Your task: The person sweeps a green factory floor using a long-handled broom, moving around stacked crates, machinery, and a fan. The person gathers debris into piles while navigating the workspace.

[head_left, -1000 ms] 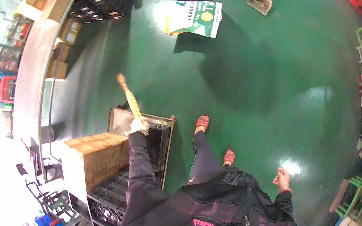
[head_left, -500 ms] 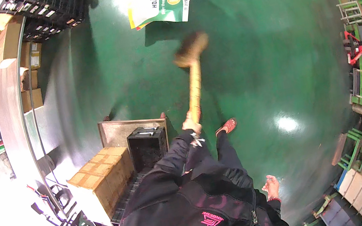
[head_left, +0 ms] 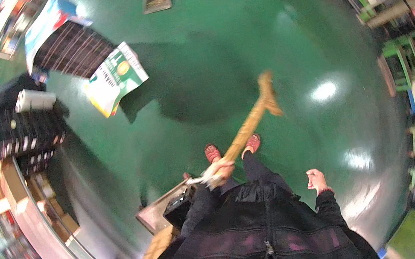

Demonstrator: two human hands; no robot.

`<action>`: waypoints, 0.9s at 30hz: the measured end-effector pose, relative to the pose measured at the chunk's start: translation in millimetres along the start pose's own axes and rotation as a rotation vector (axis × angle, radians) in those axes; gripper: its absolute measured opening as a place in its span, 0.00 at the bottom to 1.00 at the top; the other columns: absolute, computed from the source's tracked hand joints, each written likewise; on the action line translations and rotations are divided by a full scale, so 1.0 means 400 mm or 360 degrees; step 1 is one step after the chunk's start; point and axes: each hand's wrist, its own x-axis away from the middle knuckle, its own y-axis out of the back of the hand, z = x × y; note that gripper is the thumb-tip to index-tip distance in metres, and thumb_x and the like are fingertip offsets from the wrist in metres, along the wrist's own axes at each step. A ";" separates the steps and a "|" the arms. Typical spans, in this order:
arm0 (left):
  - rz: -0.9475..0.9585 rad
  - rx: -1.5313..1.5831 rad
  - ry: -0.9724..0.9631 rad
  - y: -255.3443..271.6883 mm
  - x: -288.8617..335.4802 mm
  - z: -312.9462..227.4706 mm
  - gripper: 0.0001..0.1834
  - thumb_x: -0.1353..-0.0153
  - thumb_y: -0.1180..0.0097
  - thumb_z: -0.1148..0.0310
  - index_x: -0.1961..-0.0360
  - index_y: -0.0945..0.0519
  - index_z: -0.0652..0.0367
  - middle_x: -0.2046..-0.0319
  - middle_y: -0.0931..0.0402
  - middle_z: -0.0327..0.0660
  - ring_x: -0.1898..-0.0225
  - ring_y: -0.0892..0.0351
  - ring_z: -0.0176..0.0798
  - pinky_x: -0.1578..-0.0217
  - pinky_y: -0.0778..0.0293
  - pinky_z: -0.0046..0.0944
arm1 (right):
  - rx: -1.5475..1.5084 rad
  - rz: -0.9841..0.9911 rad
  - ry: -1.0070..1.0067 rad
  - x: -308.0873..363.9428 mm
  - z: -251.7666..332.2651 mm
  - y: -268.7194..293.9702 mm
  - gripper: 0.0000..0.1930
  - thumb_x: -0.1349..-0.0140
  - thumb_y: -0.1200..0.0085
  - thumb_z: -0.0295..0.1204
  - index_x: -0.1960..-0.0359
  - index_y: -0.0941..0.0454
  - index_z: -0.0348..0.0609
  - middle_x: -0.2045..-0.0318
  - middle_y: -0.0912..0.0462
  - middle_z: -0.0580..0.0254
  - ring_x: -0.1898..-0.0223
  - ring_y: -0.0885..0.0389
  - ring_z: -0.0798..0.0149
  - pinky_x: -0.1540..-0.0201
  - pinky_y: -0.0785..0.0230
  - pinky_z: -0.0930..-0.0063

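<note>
My left hand (head_left: 220, 171) is closed round the yellow handle of a short broom (head_left: 252, 123). Its brown head spreads out ahead and to the right, over the green floor. Something white, slightly blurred, hangs by that hand's wrist. To the right, my right hand (head_left: 316, 180) hangs beside my body with its fingers curled in and nothing in them. At the far side lies a dustpan (head_left: 157, 1) with some brown debris in it.
At far left stand stacked black crates (head_left: 74, 50) with a printed sheet (head_left: 118, 78) on their near side. A wheeled cart with a black box (head_left: 178, 208) is close by my left. A long table (head_left: 42, 230) runs along the left; green frames (head_left: 409, 52) stand at right.
My view has turned right, so the crates, cart and dustpan sit farther left. The broom has swung to the right in my left hand. My feet now stand side by side.
</note>
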 end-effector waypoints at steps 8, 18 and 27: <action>-0.1284 -0.0686 -0.0989 -0.020 0.215 0.061 0.12 0.53 0.52 0.72 0.65 0.35 0.62 0.91 0.42 0.34 0.94 0.42 0.28 0.95 0.44 0.27 | -0.0213 -0.0008 -0.0081 -0.099 -0.068 0.098 0.07 0.50 0.58 0.23 0.69 0.29 0.43 0.88 0.34 0.66 0.90 0.35 0.72 0.88 0.34 0.75; -0.0800 -0.0526 -0.0856 0.192 -0.106 -0.198 0.14 0.56 0.52 0.68 0.68 0.31 0.66 0.78 0.32 0.42 0.82 0.33 0.39 0.81 0.32 0.39 | -0.0494 -0.0109 -0.0226 -0.147 -0.217 0.282 0.11 0.51 0.60 0.23 0.64 0.31 0.43 0.88 0.36 0.66 0.90 0.35 0.71 0.86 0.32 0.73; -0.0692 -0.1060 -0.0062 -0.326 -0.689 0.146 0.19 0.61 0.50 0.81 0.68 0.39 0.50 0.90 0.40 0.37 0.93 0.40 0.35 0.94 0.43 0.36 | -0.0830 -0.0046 -0.0336 -0.129 -0.357 0.252 0.12 0.50 0.61 0.25 0.62 0.31 0.42 0.85 0.34 0.65 0.88 0.32 0.70 0.84 0.31 0.72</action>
